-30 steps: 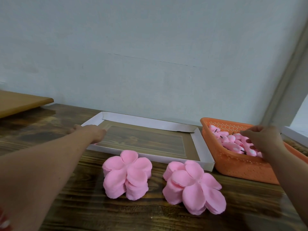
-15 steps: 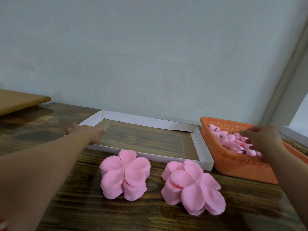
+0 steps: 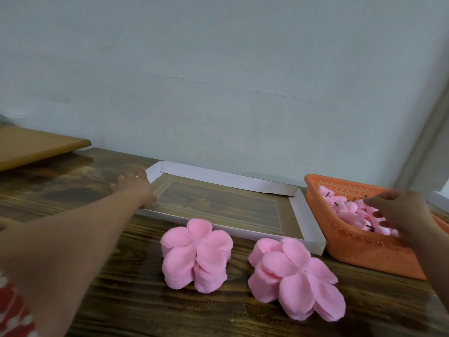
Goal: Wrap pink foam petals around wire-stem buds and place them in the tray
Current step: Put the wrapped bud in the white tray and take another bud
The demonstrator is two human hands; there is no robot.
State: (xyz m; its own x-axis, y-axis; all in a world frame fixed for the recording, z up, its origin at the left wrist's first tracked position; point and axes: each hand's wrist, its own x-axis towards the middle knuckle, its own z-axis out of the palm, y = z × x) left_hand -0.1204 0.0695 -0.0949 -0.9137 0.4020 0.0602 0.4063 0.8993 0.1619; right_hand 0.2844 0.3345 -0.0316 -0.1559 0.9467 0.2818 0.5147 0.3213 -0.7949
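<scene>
The left hand [image 3: 134,188] lies flat with straight fingers at the far left corner of the white cardboard tray [image 3: 226,178], probably to steady it. The right hand [image 3: 398,212] reaches into the orange basket [image 3: 364,254] at right, fingers curled over the wire-stem buds [image 3: 347,210]; whether it has hold of one I cannot tell. Two stacks of pink foam petals [image 3: 196,254] sit on the near tabletop [image 3: 121,300], close by for wrapping.
</scene>
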